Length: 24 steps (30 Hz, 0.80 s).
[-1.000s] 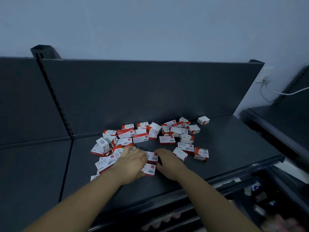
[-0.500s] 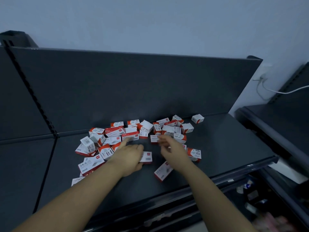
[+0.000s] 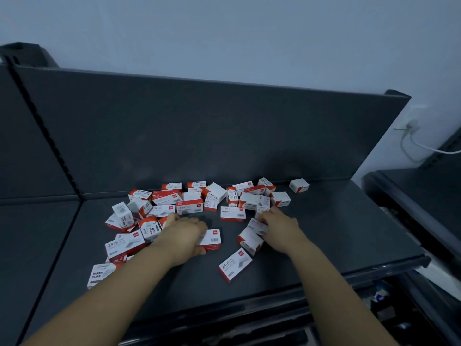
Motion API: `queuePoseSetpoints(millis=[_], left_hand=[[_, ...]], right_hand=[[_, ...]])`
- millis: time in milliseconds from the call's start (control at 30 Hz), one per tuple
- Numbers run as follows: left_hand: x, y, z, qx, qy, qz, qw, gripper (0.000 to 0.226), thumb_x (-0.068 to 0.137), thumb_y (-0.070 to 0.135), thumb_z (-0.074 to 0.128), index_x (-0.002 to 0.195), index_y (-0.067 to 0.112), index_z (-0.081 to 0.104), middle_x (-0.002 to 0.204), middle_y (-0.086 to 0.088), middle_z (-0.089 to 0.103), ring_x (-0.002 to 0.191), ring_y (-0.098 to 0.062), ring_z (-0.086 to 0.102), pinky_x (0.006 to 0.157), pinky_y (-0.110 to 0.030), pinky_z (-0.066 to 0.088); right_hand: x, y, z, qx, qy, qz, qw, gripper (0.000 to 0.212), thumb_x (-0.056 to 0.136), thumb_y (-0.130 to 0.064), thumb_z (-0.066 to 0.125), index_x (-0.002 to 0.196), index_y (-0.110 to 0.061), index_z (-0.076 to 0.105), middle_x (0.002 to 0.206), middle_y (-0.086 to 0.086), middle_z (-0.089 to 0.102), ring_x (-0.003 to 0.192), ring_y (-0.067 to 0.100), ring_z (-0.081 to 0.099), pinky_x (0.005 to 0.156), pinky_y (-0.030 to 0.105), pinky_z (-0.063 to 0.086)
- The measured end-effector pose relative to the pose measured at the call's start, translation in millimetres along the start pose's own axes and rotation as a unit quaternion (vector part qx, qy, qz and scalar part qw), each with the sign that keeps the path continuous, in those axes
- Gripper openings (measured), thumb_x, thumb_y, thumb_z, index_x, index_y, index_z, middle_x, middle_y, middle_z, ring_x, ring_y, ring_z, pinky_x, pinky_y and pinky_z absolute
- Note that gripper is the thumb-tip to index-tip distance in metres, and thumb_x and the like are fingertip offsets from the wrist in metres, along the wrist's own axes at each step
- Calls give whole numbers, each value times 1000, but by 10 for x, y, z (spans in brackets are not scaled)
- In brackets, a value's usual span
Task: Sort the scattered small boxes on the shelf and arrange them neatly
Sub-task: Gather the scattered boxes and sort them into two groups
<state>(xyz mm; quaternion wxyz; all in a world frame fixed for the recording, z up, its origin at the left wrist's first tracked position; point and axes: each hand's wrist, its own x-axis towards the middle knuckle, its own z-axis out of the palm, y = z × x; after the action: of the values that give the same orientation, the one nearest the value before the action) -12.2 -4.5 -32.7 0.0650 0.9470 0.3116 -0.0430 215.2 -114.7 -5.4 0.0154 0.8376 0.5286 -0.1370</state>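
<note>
Small boxes [image 3: 189,206] strewn on shelf [image 3: 336,236], back panel [image 3: 199,133] behind, cable [image 3: 424,146] right

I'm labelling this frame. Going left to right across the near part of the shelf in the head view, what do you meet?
PAPER CLIPS box → left hand → barcode box it grips → lone 24/6 box → right hand

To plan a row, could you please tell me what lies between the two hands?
In the head view: a barcode box in the left hand, a tilted box by the right hand, bare shelf between them.
</note>
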Motion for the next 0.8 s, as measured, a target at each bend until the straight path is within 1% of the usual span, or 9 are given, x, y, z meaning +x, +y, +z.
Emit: queuePoseSetpoints(millis=[67, 133, 200, 267, 333, 433, 567, 633, 800], left_hand=[[17, -17, -4, -3, -17, -9, 1000, 48, 87, 49, 65, 128, 28, 51, 126, 5, 55, 120, -17, 49, 105, -38, 26], [30, -25, -15, -5, -25, -13, 1000, 50, 86, 50, 66, 128, 28, 51, 125, 4, 55, 119, -17, 49, 105, -38, 27], [37, -27, -28, -9, -29, -15, 999, 50, 85, 51, 66, 127, 28, 51, 124, 5, 55, 118, -17, 49, 105, -38, 28], [44, -29, -41, -14, -32, -16, 999, 51, 85, 51, 66, 128, 28, 51, 123, 5, 55, 118, -17, 50, 105, -38, 28], [49, -40, -51, -19, -36, -15, 999, 53, 84, 52, 66, 129, 29, 51, 124, 6, 55, 119, -17, 50, 105, -38, 29], [42, -55, -61, -26, -39, -14, 999, 54, 84, 53, 66, 130, 29, 51, 125, 6, 55, 119, -17, 50, 104, -38, 31], [22, -58, -56, -30, -31, -11, 999, 48, 83, 53, 66, 122, 28, 53, 116, 7, 55, 113, -16, 51, 100, -35, 30], [7, -62, -54, -31, -28, -10, 999, 46, 84, 53, 65, 121, 28, 53, 114, 6, 54, 111, -16, 51, 100, -35, 30], [-5, -68, -60, -37, -27, -12, 999, 51, 85, 52, 65, 127, 27, 53, 120, 5, 55, 114, -16, 50, 103, -36, 29]], right_hand=[[7, 6, -45, -11, -21, -8, 1000, 27, 95, -25, 58, 122, -31, 57, 126, -3, 53, 117, 19, 54, 103, 45, 34], [13, -12, -119, -33, -42, -13, 999, 31, 92, -26, 61, 123, -32, 58, 119, -4, 60, 115, 19, 55, 103, 44, 31], [12, -60, -236, -62, -52, -19, 997, 41, 89, -27, 64, 129, -33, 57, 124, -4, 61, 117, 19, 54, 106, 42, 30], [23, -111, -347, -85, -33, -36, 995, 48, 88, -30, 63, 135, -32, 53, 134, -4, 56, 122, 19, 52, 108, 43, 31], [53, -183, -418, -64, 7, -72, 995, 50, 88, -32, 63, 137, -32, 51, 141, -6, 52, 127, 18, 48, 110, 44, 31], [152, -358, -396, -15, 45, -129, 991, 46, 90, -30, 64, 134, -33, 52, 138, -7, 54, 124, 16, 50, 111, 44, 33], [306, -472, -212, -31, 6, -128, 991, 51, 92, -27, 65, 139, -30, 47, 141, -3, 52, 124, 18, 51, 108, 37, 39], [343, -443, -140, -16, 4, -124, 992, 53, 91, -29, 64, 141, -30, 45, 143, -3, 49, 125, 18, 51, 106, 35, 42], [350, -417, -97, -61, 16, -131, 989, 54, 96, -37, 58, 146, -30, 39, 144, -3, 52, 127, 19, 51, 109, 37, 37]])
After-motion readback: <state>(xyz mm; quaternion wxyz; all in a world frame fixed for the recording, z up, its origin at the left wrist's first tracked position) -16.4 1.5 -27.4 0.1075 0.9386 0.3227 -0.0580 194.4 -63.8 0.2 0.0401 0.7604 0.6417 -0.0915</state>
